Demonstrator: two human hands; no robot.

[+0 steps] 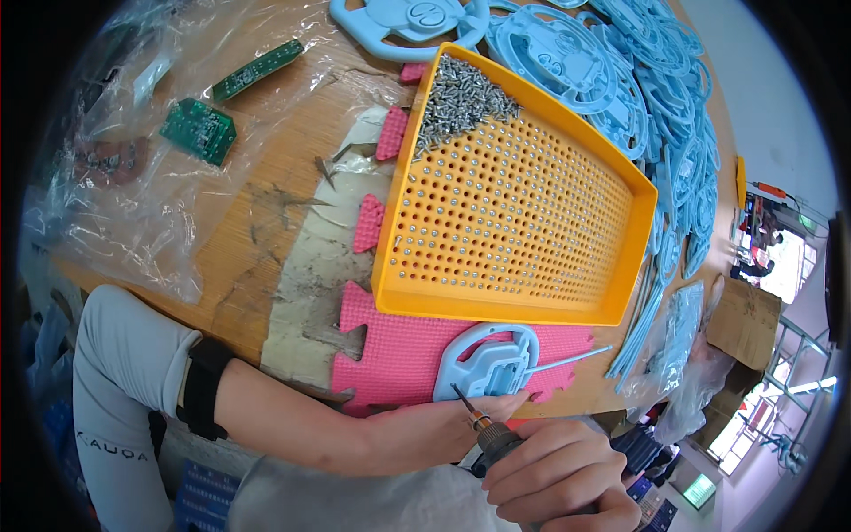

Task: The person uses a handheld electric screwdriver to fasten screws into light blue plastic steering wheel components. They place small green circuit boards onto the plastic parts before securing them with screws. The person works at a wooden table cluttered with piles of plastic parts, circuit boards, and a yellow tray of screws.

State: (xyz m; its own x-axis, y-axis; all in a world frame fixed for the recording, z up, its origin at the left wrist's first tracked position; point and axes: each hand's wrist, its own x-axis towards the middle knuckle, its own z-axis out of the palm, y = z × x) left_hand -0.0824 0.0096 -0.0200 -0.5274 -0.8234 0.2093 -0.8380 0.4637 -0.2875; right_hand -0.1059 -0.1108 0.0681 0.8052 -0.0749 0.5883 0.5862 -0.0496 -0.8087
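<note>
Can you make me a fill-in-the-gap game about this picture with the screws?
1. The pile of silver screws sits in a tray coloured ____.
2. The right hand grips a ____.
3. The foam mat under the blue plastic part is ____.
4. The two green circuit boards lie on clear ____.

Missing words: orange; screwdriver; pink; plastic

A worn wooden table [266,195] carries a pink foam mat [399,355], clear plastic bags [133,195], green circuit boards [199,130] — and piled light-blue plastic parts [656,115].
</note>
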